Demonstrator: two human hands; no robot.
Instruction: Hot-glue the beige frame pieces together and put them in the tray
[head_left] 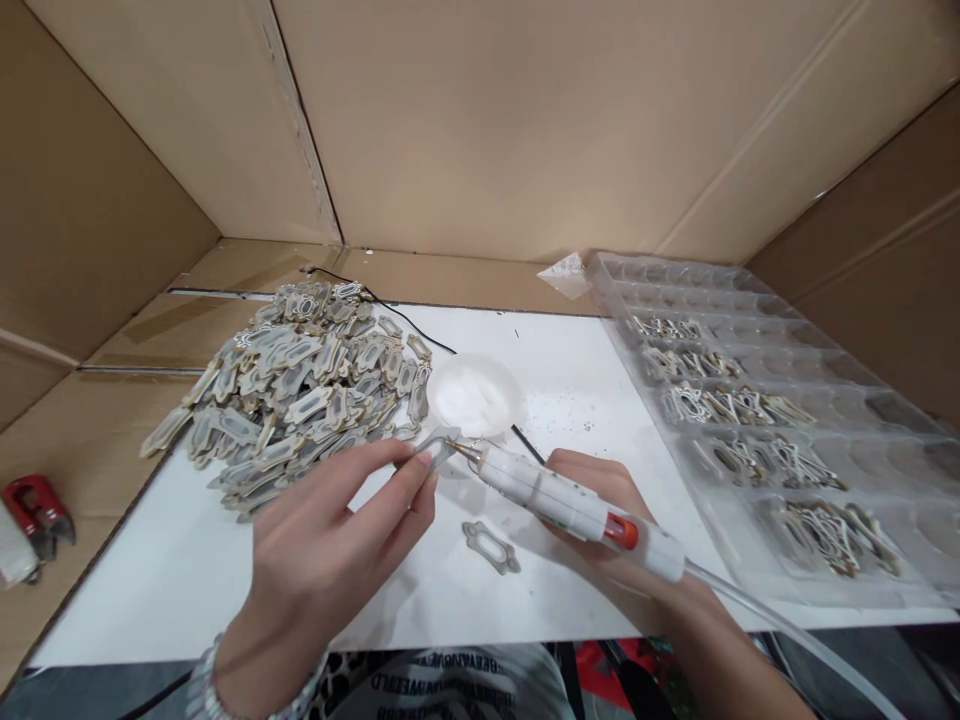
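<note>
My left hand [352, 530] pinches a small grey frame-shaped piece [436, 446] between thumb and fingers. My right hand [600, 500] grips a white pen-shaped tool [547, 492] with a red switch and a thin brass-coloured tip. That tip is at the piece; whether it touches cannot be made out. Just beyond both hands stands a round white dish [474, 395] with white contents, too fine to identify. On the white tabletop below the tool lies one loose frame-shaped piece [490, 547]. Left of the dish is a large heap of similar pieces [300, 380].
A clear compartment tray [720, 400] on the right holds similar pieces in several rows. Red-handled snips [37, 510] lie far left. A pale tube [795, 630] trails from the tool. Cardboard walls [525, 130] enclose the table; a black cord [397, 312] runs behind the dish.
</note>
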